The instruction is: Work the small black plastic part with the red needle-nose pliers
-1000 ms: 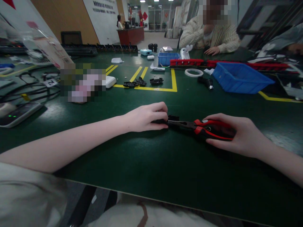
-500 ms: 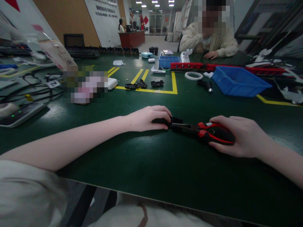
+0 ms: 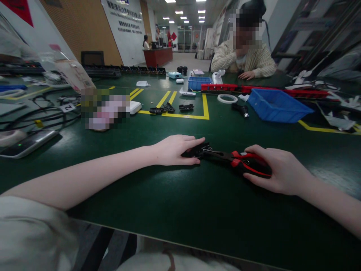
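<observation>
The left hand (image 3: 177, 150) should keep its fingers pinching the black clip-like part (image 3: 197, 150) low on the tabletop (image 3: 180, 210), clear of the needle-nose pliers (image 3: 224, 155). The right hand's (image 3: 284, 171) fingers wrap the red handles; a level, steady squeeze suits. Beyond lie similar black parts (image 3: 186, 107).

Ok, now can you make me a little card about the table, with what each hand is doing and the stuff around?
Left hand: holding a small black part
Right hand: gripping the handles of red-and-black pliers
Pliers' tips: at the black part
Table: green, with yellow lines
Past the hands: loose black pieces, white ring, big blue bin
Across: person in striped sleeves
</observation>
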Available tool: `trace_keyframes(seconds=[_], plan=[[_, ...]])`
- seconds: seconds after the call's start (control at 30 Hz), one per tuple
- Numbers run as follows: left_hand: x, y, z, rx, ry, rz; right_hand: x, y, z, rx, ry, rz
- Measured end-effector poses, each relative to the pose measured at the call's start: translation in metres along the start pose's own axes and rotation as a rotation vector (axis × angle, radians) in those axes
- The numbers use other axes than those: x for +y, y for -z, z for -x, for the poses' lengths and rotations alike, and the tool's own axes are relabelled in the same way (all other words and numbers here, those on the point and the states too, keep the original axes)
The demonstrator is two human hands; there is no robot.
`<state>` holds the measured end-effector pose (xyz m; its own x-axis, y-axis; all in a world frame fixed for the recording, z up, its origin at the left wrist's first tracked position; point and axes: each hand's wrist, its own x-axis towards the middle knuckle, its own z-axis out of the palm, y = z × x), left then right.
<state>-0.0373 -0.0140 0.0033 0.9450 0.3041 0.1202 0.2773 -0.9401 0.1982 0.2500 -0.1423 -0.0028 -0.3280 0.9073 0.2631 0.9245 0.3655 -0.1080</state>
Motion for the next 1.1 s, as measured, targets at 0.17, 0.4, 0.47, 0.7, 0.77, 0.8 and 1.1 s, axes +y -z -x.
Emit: trace_keyframes(seconds=[0.17,0.4,0.47,0.7,0.77,0.8,1.1], plan=[[0.012,0.002,-0.001,-0.026,0.094,0.032,0.004,-0.005,0.0,-0.001,0.029,-0.002],[0.013,0.002,-0.004,-0.005,0.17,0.038,0.002,-0.002,-0.004,0.045,0.081,0.071],[0.012,0.0,-0.003,0.034,0.16,0.014,0.001,-0.001,-0.004,0.09,0.115,0.126],[0.006,-0.002,0.0,0.151,0.006,0.05,0.003,0.001,-0.001,0.203,0.246,0.275],[0.005,-0.002,0.0,0.139,-0.057,0.063,0.004,0.0,-0.002,0.22,0.272,0.276],[0.004,-0.002,0.0,0.129,-0.082,0.07,0.005,0.0,-0.002,0.226,0.278,0.264],[0.001,-0.003,-0.001,0.134,-0.099,0.096,0.011,-0.008,-0.002,0.081,0.042,0.064]])
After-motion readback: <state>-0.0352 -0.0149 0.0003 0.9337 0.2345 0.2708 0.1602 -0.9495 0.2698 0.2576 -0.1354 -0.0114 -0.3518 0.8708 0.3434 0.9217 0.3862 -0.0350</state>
